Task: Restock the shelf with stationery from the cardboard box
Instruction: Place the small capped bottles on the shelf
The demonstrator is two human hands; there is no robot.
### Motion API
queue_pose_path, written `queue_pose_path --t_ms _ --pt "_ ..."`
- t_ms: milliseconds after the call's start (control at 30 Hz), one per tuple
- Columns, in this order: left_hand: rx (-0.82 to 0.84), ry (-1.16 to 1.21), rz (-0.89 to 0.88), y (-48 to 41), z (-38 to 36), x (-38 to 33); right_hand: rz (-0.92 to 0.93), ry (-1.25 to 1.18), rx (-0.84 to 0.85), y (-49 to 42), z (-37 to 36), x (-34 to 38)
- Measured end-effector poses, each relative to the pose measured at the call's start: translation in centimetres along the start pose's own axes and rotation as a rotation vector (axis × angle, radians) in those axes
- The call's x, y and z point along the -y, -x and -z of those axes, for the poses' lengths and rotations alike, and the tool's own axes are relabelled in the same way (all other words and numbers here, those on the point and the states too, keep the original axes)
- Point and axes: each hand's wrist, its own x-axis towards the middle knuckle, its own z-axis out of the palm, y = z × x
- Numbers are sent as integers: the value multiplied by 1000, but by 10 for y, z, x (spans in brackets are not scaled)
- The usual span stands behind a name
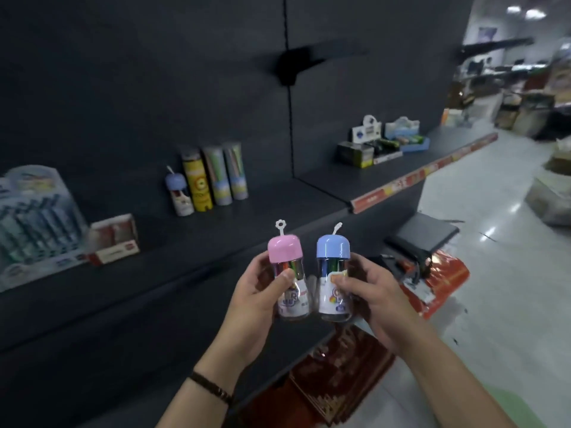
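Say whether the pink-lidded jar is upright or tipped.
Upright, slightly tilted: the pink-lidded jar held in the left hand has its white loop pointing up, base down.

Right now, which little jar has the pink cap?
The pink-capped jar in the left hand; the right hand holds a blue-capped jar, like the shelf jar.
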Motion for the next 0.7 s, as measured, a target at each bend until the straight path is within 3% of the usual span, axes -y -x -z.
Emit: queue_pose_path --t_ms 267,600,700 --pt "-261 -182 -187 -59 72 -51 70 128 181 -118 -69 18" --pt "-673 -458 -218 -124 148 -54 166 420 391 -271 -130 -11" --pt "-716 -637 -219 -142 180 -54 180 503 418 -307 -156 -29"
